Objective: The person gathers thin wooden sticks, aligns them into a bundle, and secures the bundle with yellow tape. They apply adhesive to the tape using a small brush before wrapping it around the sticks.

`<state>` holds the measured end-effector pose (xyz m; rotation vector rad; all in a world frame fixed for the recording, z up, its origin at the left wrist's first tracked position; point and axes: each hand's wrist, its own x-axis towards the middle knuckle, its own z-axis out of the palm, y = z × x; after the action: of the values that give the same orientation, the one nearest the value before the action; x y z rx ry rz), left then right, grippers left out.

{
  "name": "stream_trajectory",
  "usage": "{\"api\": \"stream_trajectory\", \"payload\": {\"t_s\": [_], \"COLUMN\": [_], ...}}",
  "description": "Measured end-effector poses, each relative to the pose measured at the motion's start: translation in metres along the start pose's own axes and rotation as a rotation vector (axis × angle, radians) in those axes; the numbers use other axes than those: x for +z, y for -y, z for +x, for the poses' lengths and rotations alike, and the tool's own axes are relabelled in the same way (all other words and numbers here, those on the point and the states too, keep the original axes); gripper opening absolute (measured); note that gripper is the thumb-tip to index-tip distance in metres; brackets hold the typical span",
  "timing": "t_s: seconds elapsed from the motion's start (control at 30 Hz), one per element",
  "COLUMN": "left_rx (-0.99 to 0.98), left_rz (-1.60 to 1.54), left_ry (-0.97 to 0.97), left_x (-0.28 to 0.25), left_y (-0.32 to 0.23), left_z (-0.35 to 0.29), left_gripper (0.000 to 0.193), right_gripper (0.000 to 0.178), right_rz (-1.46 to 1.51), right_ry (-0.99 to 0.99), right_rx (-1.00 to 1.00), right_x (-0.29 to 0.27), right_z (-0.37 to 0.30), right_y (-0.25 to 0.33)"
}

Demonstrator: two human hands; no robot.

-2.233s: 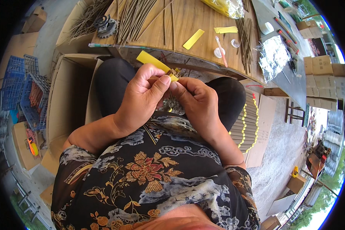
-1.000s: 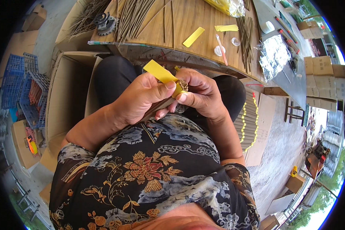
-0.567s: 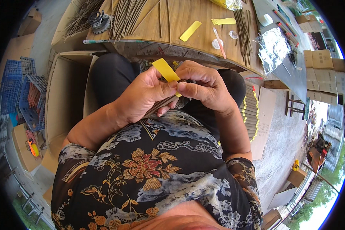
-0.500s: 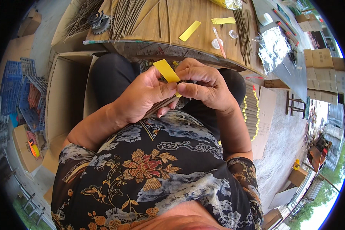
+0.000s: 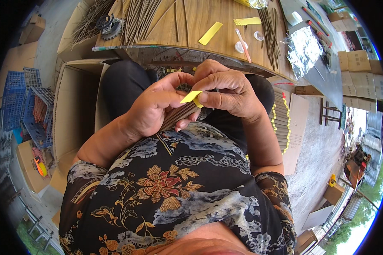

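A bundle of thin brown sticks (image 5: 176, 116) lies slanted in front of my body, its near end close to my shirt. My left hand (image 5: 157, 100) is closed round the bundle, with fingertips showing beneath it. Round the far end of the sticks curves a yellow paper strip (image 5: 192, 97), one end of it standing free toward my left thumb. My right hand (image 5: 227, 91) pinches the strip against the bundle between thumb and fingers. The far tips of the sticks are hidden behind my fingers.
Ahead stands a wooden table (image 5: 166, 38) with loose brown sticks (image 5: 140, 21), yellow strips (image 5: 210, 33), a small brush (image 5: 243, 44) and a metal gear (image 5: 111, 28). An open carton (image 5: 76, 106) is at my left. Finished-looking bundles with yellow bands (image 5: 281, 123) lie at my right.
The yellow strip has gone from standing up long and flat to being bent round the bundle. My left thumb has moved off the bundle's end, and more of the sticks shows.
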<state>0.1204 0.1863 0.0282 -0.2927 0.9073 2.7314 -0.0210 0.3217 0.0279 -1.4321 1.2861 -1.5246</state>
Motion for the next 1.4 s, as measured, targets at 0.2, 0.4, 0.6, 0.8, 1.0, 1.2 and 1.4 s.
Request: {"api": "stream_trajectory", "payload": {"t_s": [0.2, 0.4, 0.6, 0.8, 1.0, 1.2, 1.4], "left_rx": [-0.011, -0.077, -0.131, -0.162, -0.161, 0.077, 0.412], "left_rz": [-0.019, -0.073, -0.098, -0.088, -0.01, 0.149, 0.417], "left_ry": [-0.059, 0.029, 0.027, 0.051, 0.042, -0.145, -0.221], "left_x": [0.002, -0.007, -0.003, 0.0, 0.003, 0.011, 0.013], "left_y": [0.001, 0.004, 0.004, 0.002, 0.002, -0.003, -0.005], "left_z": [0.003, 0.007, 0.007, 0.008, 0.008, -0.002, -0.004], "left_gripper": [0.023, 0.023, 0.024, 0.023, 0.024, 0.025, 0.029], "right_gripper": [0.014, 0.014, 0.017, 0.014, 0.012, 0.043, 0.038], "right_rz": [0.046, 0.002, 0.041, 0.105, 0.14, 0.402, 0.141], "right_ry": [0.052, 0.091, 0.125, 0.162, 0.195, -0.156, -0.31], "right_rx": [0.0, -0.081, -0.152, -0.136, -0.159, -0.15, 0.278], "right_x": [-0.003, -0.008, -0.011, -0.011, -0.012, -0.008, 0.019], "right_z": [0.002, 0.004, 0.008, 0.008, 0.008, 0.003, -0.006], "right_y": [-0.002, -0.005, -0.006, -0.004, -0.007, -0.008, 0.015]}}
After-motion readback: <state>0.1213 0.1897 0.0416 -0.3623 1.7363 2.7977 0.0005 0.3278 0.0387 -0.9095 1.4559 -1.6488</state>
